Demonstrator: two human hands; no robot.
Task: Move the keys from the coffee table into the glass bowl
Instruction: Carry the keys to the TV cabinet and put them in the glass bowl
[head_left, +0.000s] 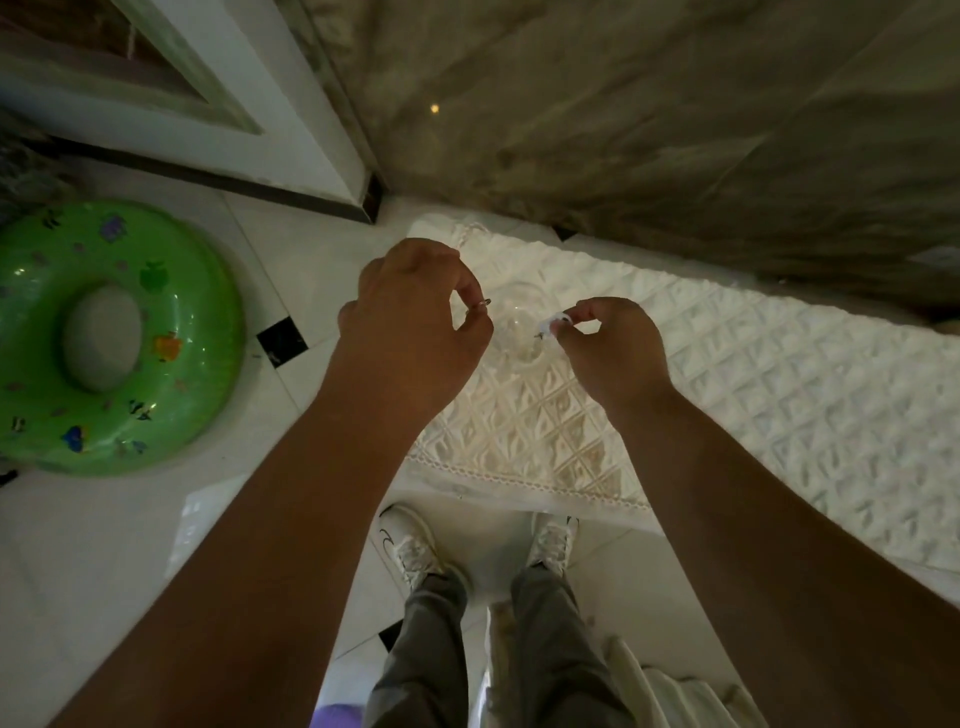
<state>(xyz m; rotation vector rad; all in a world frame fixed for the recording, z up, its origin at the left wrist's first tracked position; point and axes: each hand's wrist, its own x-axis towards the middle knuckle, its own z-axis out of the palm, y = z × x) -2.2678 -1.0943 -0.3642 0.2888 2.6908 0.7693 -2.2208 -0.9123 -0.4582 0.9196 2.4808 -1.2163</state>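
Bare forearms, no sleeves. Left hand (410, 317) and right hand (610, 345) ungloved. Grey trousers (431, 660), white lace-up sneakers (413, 545).

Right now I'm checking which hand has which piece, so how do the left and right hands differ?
The left hand pinches a small metal ring; the right hand pinches a small whitish piece. The left hand sits over the table's edge, left of the glass bowl; the right hand is over the cloth, right of the bowl. Both pinch with thumb and forefinger, knuckles up, beside the bowl.
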